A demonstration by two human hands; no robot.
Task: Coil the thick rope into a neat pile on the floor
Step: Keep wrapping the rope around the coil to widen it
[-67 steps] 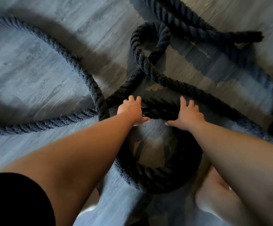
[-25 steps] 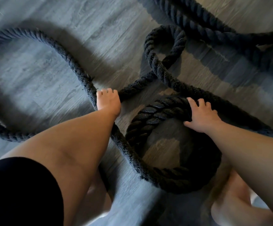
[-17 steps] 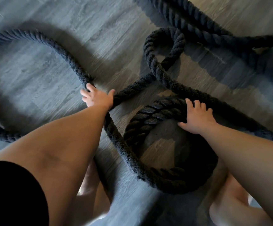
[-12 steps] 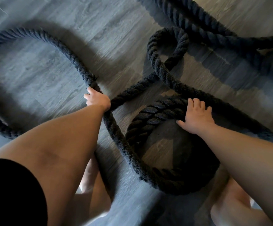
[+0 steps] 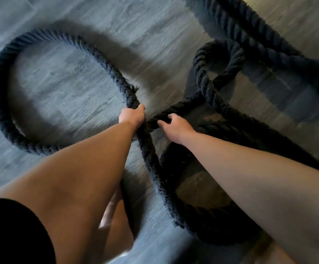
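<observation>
Gripping the thick rope (image 5: 149, 155) with both hands, a person leans over a grey wood-plank floor (image 5: 69, 88). The coiled pile (image 5: 208, 223) lies on that floor low in the view, partly hidden under the right forearm (image 5: 250, 178). The shadow there is too deep to count its turns.

Just beyond the pile's left edge, the left hand (image 5: 132, 117) has its fingers curled tight round the rope. It holds the point where a strand coming up from the pile's left side meets 1 wide loop (image 5: 0, 88). That loop sweeps out well to the left of the pile, and its shadow falls on the boards beside it. A few frayed fibres stick out of the rope just past the left hand.

The right hand (image 5: 174, 126) sits just beside the left, also beyond the pile, with fingers and thumb wrapped over a 2nd strand. This strand runs away from the pile toward a smaller loop (image 5: 202, 60), which lies farther off and a little to the right. Farther still from the pile, another heavy stretch of the rope crosses the floor on a slant.

Nearer than the pile and to its left are a black sleeve (image 5: 12, 231) and a bare leg (image 5: 116, 225).
</observation>
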